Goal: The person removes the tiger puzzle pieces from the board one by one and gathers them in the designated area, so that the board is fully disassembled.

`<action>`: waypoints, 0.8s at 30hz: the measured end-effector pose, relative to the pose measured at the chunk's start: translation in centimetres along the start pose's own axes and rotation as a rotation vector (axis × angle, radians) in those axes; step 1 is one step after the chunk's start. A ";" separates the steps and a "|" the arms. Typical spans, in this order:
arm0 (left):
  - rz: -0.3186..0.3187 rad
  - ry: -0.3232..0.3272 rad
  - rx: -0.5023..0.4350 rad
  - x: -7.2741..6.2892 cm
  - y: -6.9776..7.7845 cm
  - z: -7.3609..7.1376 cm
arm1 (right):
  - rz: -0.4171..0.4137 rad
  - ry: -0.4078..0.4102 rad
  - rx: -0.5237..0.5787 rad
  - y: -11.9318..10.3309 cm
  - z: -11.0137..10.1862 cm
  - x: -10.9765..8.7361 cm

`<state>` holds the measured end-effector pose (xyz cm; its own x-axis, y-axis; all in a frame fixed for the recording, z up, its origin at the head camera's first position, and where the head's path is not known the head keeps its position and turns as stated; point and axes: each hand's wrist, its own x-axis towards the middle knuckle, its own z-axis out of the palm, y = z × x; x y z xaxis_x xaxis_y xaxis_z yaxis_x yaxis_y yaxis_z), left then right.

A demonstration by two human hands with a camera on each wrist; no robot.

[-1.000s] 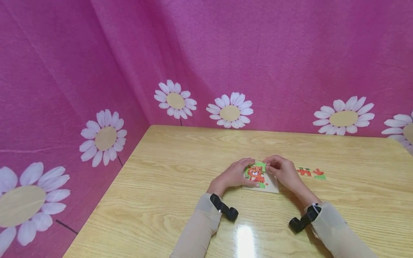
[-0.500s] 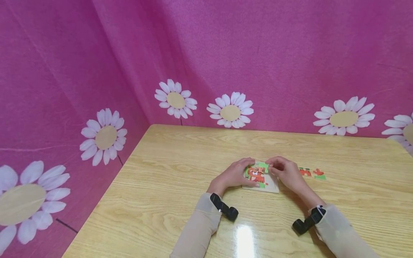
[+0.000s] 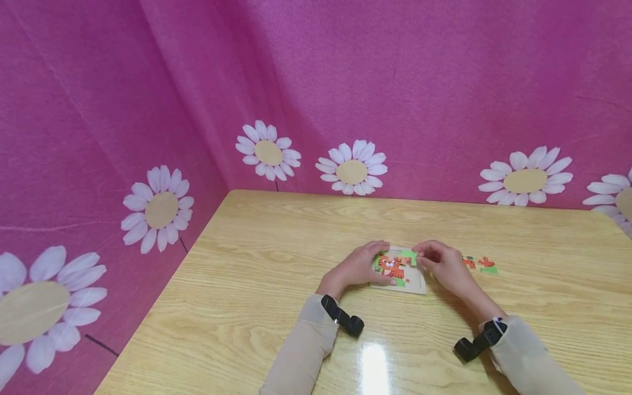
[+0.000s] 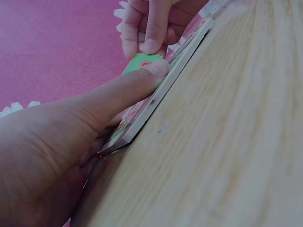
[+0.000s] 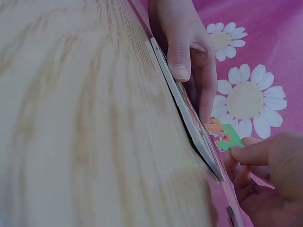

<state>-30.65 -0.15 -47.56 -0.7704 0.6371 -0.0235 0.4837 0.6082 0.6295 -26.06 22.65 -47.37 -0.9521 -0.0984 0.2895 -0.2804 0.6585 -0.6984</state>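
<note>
The left hand (image 3: 359, 267) grips the board (image 3: 416, 281), its thumb on the near side and its fingers round the far side. The board lies on the table (image 3: 247, 285), partly filled with a cat picture (image 3: 392, 267). Over its upper right, a green-and-orange piece (image 5: 230, 136) is pinched between the right hand's (image 3: 448, 270) thumb and fingers. Farther right, loose pieces (image 3: 488, 266) lie on the table.

Shifted the green-and-orange jigsaw piece (image 3: 409, 256) rightward over the puzzle board (image 3: 416, 283) within the past second, pinched in the right hand (image 3: 448, 270). Exposed more of the board's far edge. Now obscures more of the nearest loose orange piece (image 3: 469, 264).
</note>
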 end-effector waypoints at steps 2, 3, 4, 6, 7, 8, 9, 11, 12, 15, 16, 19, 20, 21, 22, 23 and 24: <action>0.000 0.000 0.001 0.0 0.0 0.0 | 0.007 -0.005 0.011 0.1 -0.2 -0.1; -0.001 0.000 -0.001 0.0 0.0 0.0 | 0.010 -0.008 0.017 0.1 -0.3 -0.2; -0.002 0.000 -0.001 0.0 0.1 0.0 | 0.012 -0.008 0.019 0.1 -0.4 -0.3; -0.003 -0.001 0.000 0.0 0.1 0.0 | 0.017 -0.011 0.019 0.2 -0.6 -0.4; -0.007 -0.002 -0.004 0.0 0.1 0.0 | 0.019 -0.012 0.015 0.3 -0.7 -0.5; -0.011 -0.002 -0.009 0.0 0.1 0.0 | 0.021 -0.012 0.012 0.3 -0.7 -0.6; -0.013 -0.004 -0.010 0.0 0.1 0.0 | 0.020 -0.010 0.008 0.4 -0.8 -0.6; -0.018 -0.005 -0.013 0.0 0.1 0.0 | 0.019 -0.007 -0.002 0.5 -0.9 -0.8; -0.019 -0.005 -0.014 0.0 0.1 0.0 | 0.018 -0.003 -0.006 0.6 -1.0 -0.8; -0.015 -0.006 -0.005 0.0 0.0 0.1 | 0.022 0.000 -0.005 0.7 -1.2 -1.0; -0.014 -0.005 -0.003 0.0 0.0 0.1 | 0.026 -0.001 -0.007 0.7 -1.3 -1.0; -0.010 -0.006 0.003 0.0 0.0 0.1 | 0.053 -0.014 -0.022 0.8 -1.6 -1.2; -0.008 -0.005 0.006 0.0 0.0 0.0 | 0.062 -0.019 -0.026 0.8 -1.7 -1.3; -0.006 -0.005 0.007 0.0 0.0 0.0 | 0.069 -0.025 -0.035 0.9 -1.8 -1.4; -0.005 -0.003 0.006 0.0 0.0 0.0 | 0.075 -0.029 -0.043 0.9 -1.9 -1.4; -0.004 -0.002 0.006 0.0 0.0 0.0 | 0.081 -0.034 -0.048 0.9 -2.0 -1.5; -0.003 -0.002 0.007 0.0 0.0 0.0 | 0.085 -0.038 -0.053 0.9 -2.1 -1.5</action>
<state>-30.63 -0.17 -47.59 -0.7713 0.6358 -0.0272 0.4837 0.6135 0.6243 -24.63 24.97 -47.10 -0.9764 -0.0677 0.2053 -0.1926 0.7042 -0.6834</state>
